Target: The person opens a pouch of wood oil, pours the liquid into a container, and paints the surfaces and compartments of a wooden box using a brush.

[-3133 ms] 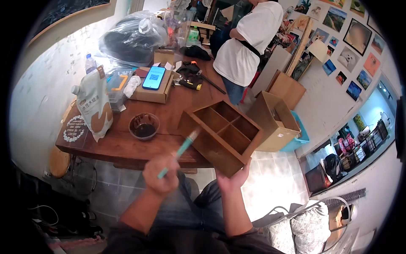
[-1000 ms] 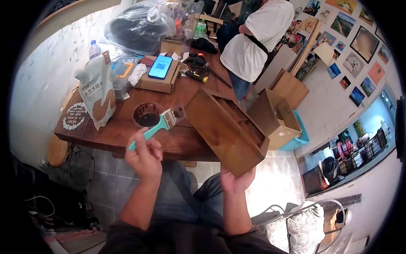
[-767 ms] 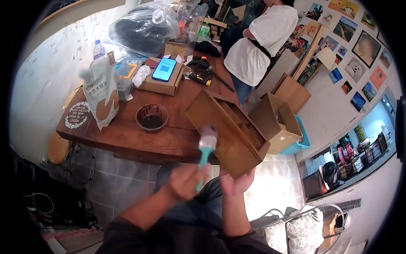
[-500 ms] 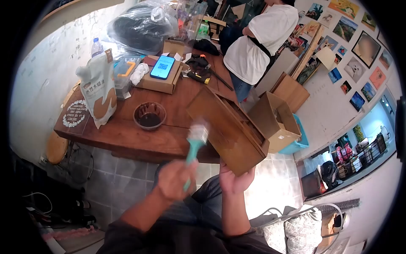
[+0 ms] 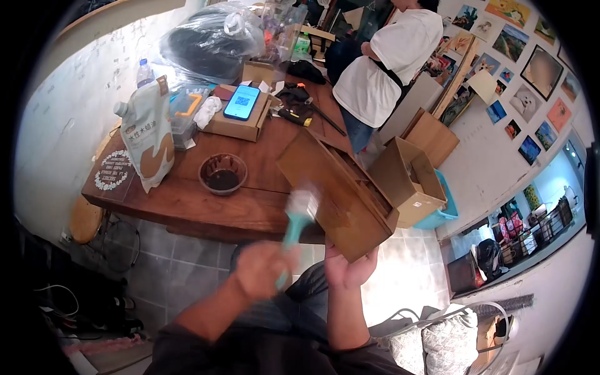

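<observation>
My left hand (image 5: 264, 270) is closed round the teal handle of a paintbrush (image 5: 292, 232), smeared by motion. The bristles, blurred, are at the left edge of a brown wooden box (image 5: 342, 203); whether they touch it I cannot tell. With my right hand (image 5: 351, 267) I grip the near lower end of that box, some fingers hidden under it. The box is tilted, its far end over the table and its open compartments facing right. On the table (image 5: 262, 209) stands a small bowl (image 5: 223, 174) with dark liquid in it.
A spouted pouch (image 5: 149, 134) stands on the table's left, near a phone (image 5: 242, 102) on a cardboard box (image 5: 244, 125). Behind lie a tool (image 5: 297, 114) and a plastic-wrapped bundle (image 5: 209, 40). A person in a white shirt (image 5: 375, 75) stands beyond; an open carton (image 5: 406, 181) is right.
My left hand has moved the paintbrush slightly right and down along the box. The right hand and the box stay nearly still.
</observation>
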Tool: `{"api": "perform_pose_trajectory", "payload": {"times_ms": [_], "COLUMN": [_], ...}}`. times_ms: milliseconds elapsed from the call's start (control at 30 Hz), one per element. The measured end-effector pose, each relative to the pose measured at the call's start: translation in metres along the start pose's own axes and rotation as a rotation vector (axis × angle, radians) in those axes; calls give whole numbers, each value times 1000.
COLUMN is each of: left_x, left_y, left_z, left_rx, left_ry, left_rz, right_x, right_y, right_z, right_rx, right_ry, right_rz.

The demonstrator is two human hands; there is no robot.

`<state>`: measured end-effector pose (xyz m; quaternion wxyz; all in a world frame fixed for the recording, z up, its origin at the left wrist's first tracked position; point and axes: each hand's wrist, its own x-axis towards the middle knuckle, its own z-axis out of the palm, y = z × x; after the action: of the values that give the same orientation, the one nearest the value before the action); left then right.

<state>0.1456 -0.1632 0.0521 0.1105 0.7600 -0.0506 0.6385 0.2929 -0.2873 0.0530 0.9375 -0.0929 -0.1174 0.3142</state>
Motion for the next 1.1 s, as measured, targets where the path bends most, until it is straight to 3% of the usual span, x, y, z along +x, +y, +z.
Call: {"api": "perform_pose_trajectory", "payload": {"times_ms": [67,167,233,333,400,433,467,533,633,733,800,900,1000,1100], "left_x": [8,1,-17,-13,3,-4,-9,17,12,-11,-9,-3,17,4], "left_y": [-25,-30,-5,23,20,6,-8,-30,-45,-16,10,-18,-47,-38], "left_z": [5,11,13,-6,-18,-18,-6,-6,7,14,-6,-16,-6,2], "left_rx": [144,126,-132,-244,-309,-274,1,132,130,-70,-214,-84,133,35], "left_ry": [60,37,-123,-193,-216,-201,-22,2,47,-44,-225,-91,33,-61], "left_rz": [-163,-167,-64,14,87,64,56,-121,-172,40,102,83,-170,30], "right_x": [-2,-2,-2,4,5,3,1,1,1,2,2,3,2,3], "right_y": [1,3,3,-3,-6,-4,-2,2,3,0,-3,2,1,3], "right_z": [-2,2,-1,-20,-29,-21,-9,1,1,-6,-7,2,-3,3], "right_rx": [31,43,29,77,-56,-59,-37,-10,-8,61,175,-59,45,8], "right_ry": [-15,6,53,1,-89,-86,-48,-19,0,-55,-110,2,-70,-13], "right_rz": [11,9,-11,9,22,26,-4,-32,-37,-2,63,-34,2,-14]}}
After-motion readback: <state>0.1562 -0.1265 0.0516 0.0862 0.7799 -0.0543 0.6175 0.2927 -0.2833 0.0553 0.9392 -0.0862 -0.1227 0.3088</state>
